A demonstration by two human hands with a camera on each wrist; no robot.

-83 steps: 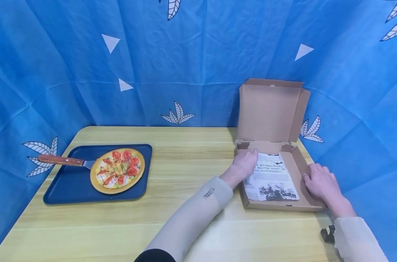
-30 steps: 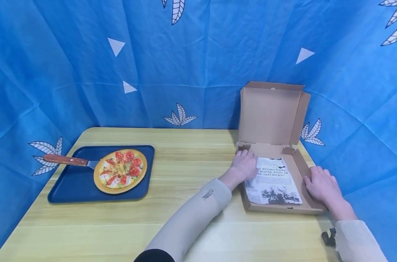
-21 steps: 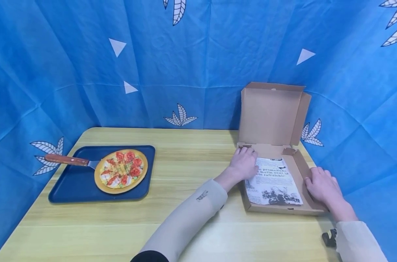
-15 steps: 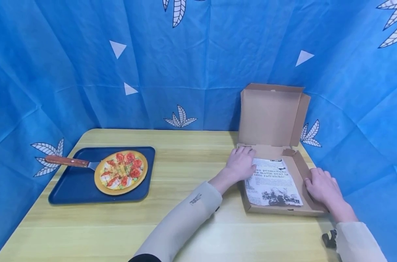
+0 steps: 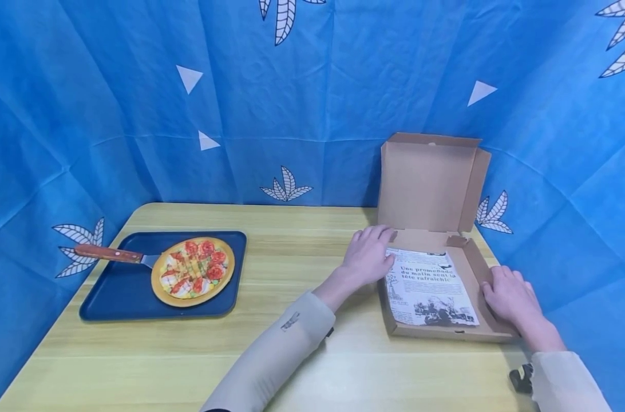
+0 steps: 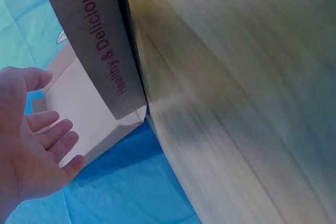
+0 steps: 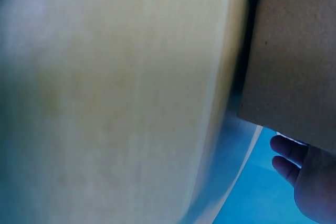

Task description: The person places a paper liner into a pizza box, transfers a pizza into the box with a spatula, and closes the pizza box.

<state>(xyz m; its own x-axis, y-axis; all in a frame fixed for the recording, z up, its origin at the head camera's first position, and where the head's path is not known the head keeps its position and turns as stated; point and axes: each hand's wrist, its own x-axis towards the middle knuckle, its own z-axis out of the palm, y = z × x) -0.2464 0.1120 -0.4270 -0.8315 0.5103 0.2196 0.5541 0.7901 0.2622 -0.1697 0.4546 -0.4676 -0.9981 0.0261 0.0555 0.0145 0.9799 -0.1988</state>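
Observation:
An open cardboard pizza box (image 5: 430, 186) stands at the right of the table, its lid upright against the curtain. Inside lies a printed sheet of paper (image 5: 428, 280), flat towards the left side. My left hand (image 5: 368, 254) hovers at the box's left wall with relaxed, spread fingers; in the left wrist view that hand (image 6: 37, 145) is beside the wall lettered "Healthy & Delicious", holding nothing. My right hand (image 5: 510, 294) grips the right wall, thumb inside and fingers over the outer side. In the right wrist view the box wall (image 7: 294, 72) partly hides that hand.
On the left a dark blue tray (image 5: 122, 294) bears a pizza (image 5: 193, 272), with a wooden-handled pizza server (image 5: 109, 253) under its edge. The wood-grain table (image 5: 292, 240) ends at a blue patterned curtain (image 5: 302, 86) behind and at both sides.
My left hand has let go of the paper's left edge and drawn back to the left, over the box wall. The paper lies more exposed. My right hand stays on the right wall.

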